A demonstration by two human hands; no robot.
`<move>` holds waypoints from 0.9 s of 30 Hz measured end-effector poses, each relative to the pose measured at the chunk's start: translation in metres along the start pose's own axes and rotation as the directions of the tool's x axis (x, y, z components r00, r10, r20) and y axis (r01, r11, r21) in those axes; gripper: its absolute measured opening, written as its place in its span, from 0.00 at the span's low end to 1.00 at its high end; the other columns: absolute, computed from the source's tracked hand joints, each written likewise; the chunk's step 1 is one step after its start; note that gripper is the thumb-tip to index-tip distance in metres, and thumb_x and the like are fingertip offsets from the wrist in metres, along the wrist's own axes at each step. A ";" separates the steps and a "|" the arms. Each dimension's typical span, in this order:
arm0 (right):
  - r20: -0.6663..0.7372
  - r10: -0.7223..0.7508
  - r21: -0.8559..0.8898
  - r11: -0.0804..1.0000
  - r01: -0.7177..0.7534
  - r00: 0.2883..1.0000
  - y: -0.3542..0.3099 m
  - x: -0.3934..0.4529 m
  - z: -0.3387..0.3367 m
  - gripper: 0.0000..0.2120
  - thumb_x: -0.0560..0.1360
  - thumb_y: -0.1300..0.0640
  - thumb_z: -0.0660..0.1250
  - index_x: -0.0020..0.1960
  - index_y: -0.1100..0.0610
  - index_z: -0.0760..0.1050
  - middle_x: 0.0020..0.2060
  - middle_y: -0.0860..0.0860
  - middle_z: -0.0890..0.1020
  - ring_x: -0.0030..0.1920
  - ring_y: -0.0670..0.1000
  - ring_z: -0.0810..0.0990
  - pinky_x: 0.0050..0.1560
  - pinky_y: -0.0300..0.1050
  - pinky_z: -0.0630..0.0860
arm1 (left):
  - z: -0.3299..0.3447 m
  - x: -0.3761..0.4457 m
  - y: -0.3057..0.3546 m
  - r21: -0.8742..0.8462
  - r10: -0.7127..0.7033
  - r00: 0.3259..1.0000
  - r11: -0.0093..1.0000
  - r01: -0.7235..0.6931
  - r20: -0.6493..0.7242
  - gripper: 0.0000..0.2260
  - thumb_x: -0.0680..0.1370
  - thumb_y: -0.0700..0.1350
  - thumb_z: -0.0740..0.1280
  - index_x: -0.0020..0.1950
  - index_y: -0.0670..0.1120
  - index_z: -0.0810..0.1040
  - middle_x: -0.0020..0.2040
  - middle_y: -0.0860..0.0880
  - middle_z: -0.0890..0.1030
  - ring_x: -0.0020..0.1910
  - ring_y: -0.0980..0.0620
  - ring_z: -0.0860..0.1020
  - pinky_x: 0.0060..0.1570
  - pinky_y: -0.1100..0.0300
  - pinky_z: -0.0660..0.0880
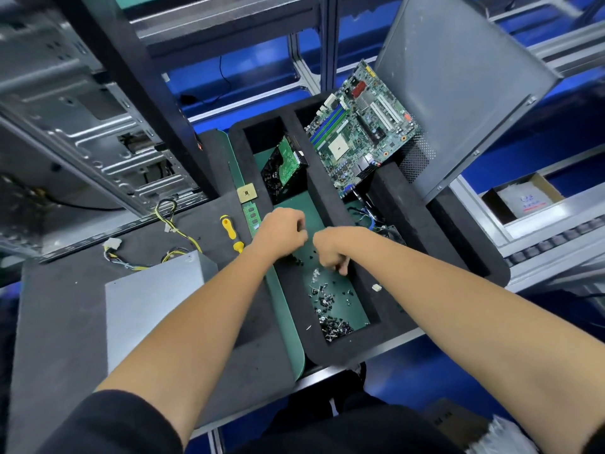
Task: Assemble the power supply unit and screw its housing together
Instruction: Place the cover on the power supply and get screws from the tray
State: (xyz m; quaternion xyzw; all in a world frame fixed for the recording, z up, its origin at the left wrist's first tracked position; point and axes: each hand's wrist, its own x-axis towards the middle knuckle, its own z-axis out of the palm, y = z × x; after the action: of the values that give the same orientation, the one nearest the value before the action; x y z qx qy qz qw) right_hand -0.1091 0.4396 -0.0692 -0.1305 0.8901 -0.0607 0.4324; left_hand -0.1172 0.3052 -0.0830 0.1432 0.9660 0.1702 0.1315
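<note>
The grey power supply unit (154,296) lies on the dark mat at the left, its yellow and black cables (170,237) trailing behind it. A yellow-handled screwdriver (230,232) lies beyond it. Several small dark screws (327,303) are scattered in the black foam tray (337,350). Both hands hover over this tray. My left hand (283,232) has its fingers curled; whether it holds anything is hidden. My right hand (332,252) has its fingertips curled down close to the screws, and I cannot see if a screw is pinched.
A motherboard (361,126) leans in the tray's right compartment, a green expansion card (286,163) in the left one. A RAM stick (251,216) and a CPU chip (246,193) lie on the green mat. An open computer case (82,126) stands at the left, its grey side panel (465,80) at the right.
</note>
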 end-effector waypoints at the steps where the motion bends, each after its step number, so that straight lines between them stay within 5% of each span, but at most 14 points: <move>1: 0.012 -0.014 0.014 1.000 0.014 1.000 -0.001 -0.001 0.008 0.11 0.74 0.62 0.68 0.36 0.53 0.69 0.28 0.49 0.78 0.31 0.45 0.80 0.17 0.36 0.71 | -0.002 -0.001 -0.001 0.035 0.026 1.000 0.999 -0.026 0.011 0.03 0.72 0.42 0.66 0.42 0.44 0.79 0.42 0.47 0.81 0.45 0.45 0.77 0.42 0.57 0.70; 5: 0.225 -0.017 -0.144 0.988 0.051 0.974 -0.016 0.003 0.042 0.07 0.72 0.62 0.72 0.39 0.60 0.75 0.31 0.52 0.78 0.37 0.54 0.84 0.34 0.43 0.80 | 0.002 -0.007 0.002 0.196 0.134 0.987 0.969 -0.150 0.093 0.05 0.74 0.44 0.65 0.46 0.46 0.79 0.45 0.48 0.81 0.49 0.45 0.76 0.51 0.53 0.69; 8: 0.181 -0.043 -0.271 0.958 0.092 0.983 -0.017 0.008 0.060 0.10 0.70 0.63 0.73 0.37 0.62 0.72 0.42 0.57 0.81 0.47 0.58 0.83 0.44 0.46 0.79 | 0.012 -0.008 0.009 0.277 0.168 0.980 0.942 -0.191 0.103 0.06 0.76 0.45 0.63 0.47 0.47 0.79 0.46 0.48 0.81 0.51 0.45 0.75 0.52 0.52 0.67; 11: 0.128 -0.054 -0.260 0.962 0.086 0.990 -0.012 0.011 0.076 0.14 0.72 0.60 0.71 0.54 0.66 0.74 0.55 0.60 0.78 0.54 0.61 0.79 0.52 0.48 0.77 | 0.020 -0.010 0.016 0.315 0.206 0.970 0.919 -0.238 0.131 0.06 0.76 0.45 0.63 0.48 0.46 0.79 0.47 0.49 0.81 0.51 0.45 0.75 0.48 0.53 0.64; 14: -0.004 -0.045 -0.180 0.983 0.043 0.999 -0.005 0.010 0.090 0.16 0.74 0.63 0.64 0.62 0.66 0.70 0.58 0.62 0.75 0.55 0.61 0.78 0.49 0.48 0.75 | 0.026 -0.013 0.021 0.358 0.196 0.971 0.904 -0.232 0.134 0.07 0.76 0.44 0.62 0.47 0.46 0.79 0.46 0.49 0.81 0.50 0.45 0.75 0.47 0.53 0.62; 21: -0.207 -0.092 -0.192 0.980 0.052 0.974 0.001 0.004 0.109 0.14 0.75 0.69 0.60 0.60 0.66 0.70 0.57 0.63 0.77 0.57 0.63 0.78 0.51 0.51 0.75 | 0.030 -0.017 0.022 0.314 0.180 0.977 0.926 -0.208 0.115 0.07 0.76 0.44 0.62 0.46 0.45 0.79 0.45 0.48 0.80 0.48 0.45 0.75 0.49 0.53 0.63; 27: -0.217 -0.132 -0.248 0.966 0.076 0.967 0.000 0.003 0.111 0.13 0.74 0.73 0.59 0.56 0.65 0.73 0.56 0.61 0.78 0.56 0.62 0.78 0.49 0.50 0.74 | 0.034 -0.022 0.018 0.296 0.156 0.980 0.937 -0.186 0.122 0.07 0.77 0.45 0.61 0.47 0.46 0.79 0.46 0.49 0.80 0.49 0.45 0.75 0.48 0.53 0.62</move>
State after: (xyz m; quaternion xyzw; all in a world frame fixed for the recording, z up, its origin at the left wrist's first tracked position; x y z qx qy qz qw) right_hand -0.0239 0.4395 -0.1406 -0.2202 0.9272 0.0089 0.3029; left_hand -0.0824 0.3240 -0.1032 0.2532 0.9571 0.0223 0.1388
